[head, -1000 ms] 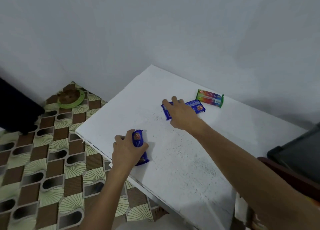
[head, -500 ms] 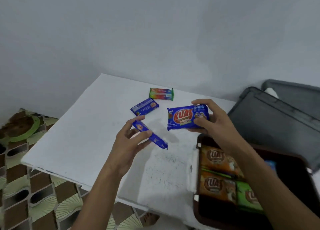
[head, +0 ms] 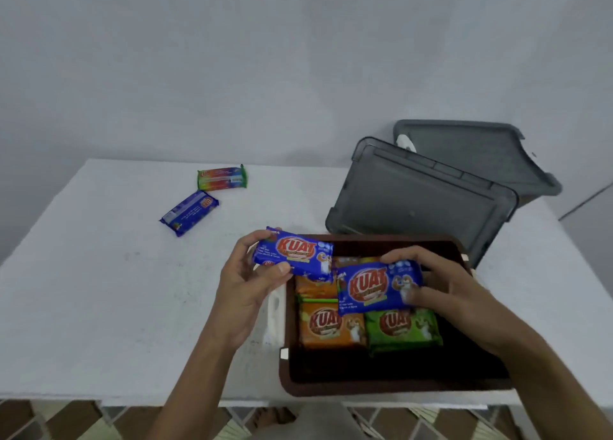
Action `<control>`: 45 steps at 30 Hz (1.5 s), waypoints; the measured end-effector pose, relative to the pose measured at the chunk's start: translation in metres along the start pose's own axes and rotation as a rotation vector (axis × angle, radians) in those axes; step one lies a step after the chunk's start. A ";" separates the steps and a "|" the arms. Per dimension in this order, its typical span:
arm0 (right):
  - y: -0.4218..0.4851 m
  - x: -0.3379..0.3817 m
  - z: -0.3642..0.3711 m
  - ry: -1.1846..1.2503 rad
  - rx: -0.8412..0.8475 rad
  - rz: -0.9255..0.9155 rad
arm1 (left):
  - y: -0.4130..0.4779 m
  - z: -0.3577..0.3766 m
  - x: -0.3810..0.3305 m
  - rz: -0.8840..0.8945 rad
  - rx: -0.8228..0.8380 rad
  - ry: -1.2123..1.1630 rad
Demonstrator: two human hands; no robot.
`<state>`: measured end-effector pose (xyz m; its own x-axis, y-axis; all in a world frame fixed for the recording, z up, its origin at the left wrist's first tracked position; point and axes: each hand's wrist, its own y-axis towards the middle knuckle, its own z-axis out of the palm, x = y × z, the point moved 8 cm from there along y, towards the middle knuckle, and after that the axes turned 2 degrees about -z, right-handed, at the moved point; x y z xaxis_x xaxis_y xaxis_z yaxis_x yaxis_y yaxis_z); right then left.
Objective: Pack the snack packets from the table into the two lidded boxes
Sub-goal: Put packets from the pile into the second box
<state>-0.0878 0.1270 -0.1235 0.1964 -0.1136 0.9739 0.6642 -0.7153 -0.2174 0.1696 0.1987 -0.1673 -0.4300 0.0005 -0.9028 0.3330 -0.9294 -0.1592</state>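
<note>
I hold one blue packet (head: 293, 253) in my left hand (head: 247, 283), at the box's (head: 391, 386) left rim, and a second blue packet (head: 378, 287) in my right hand (head: 454, 293), over the box interior. Both long axes run left-right, matching the orange packet (head: 326, 325) and green packet (head: 403, 327) inside. The right hand is nearer the free space; palms face inward. Two packets (head: 189, 212) lie on the table (head: 99, 290), far left.

Left hand (head: 247, 282), right hand (head: 446, 293): fingers clamped.
</note>
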 end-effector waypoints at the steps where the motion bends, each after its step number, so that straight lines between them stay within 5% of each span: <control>1: -0.001 -0.006 0.005 0.010 0.046 0.020 | 0.000 0.000 0.002 0.003 -0.010 0.002; 6: 0.010 -0.046 0.040 -0.021 0.156 0.189 | -0.001 0.001 0.004 -0.003 -0.024 0.008; 13: 0.020 -0.058 0.044 -0.706 0.106 0.092 | -0.004 0.001 0.004 0.012 -0.050 0.042; 16: 0.020 -0.055 0.043 -0.813 0.091 0.074 | -0.005 0.001 0.003 0.026 -0.066 0.072; 22: 0.019 0.005 0.016 -0.456 -0.272 -0.158 | -0.012 0.019 -0.002 0.058 0.012 0.104; 25: 0.024 0.005 0.028 0.080 -0.170 -0.080 | -0.015 0.040 -0.004 0.093 0.086 0.129; 28: 0.021 0.002 0.032 0.295 -0.125 -0.052 | -0.015 0.058 -0.002 0.118 0.159 0.238; 36: -0.026 -0.006 -0.023 0.029 -0.125 -0.012 | -0.012 0.053 -0.009 0.426 0.081 0.989; 45: -0.034 -0.058 -0.036 -0.248 -0.167 0.210 | -0.004 0.037 0.008 0.446 -0.095 1.199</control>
<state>-0.1480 0.1327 -0.1701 0.4986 -0.1137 0.8593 0.4679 -0.7992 -0.3773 0.1338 0.1893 -0.1587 0.7384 0.0741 -0.6703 0.3318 -0.9052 0.2654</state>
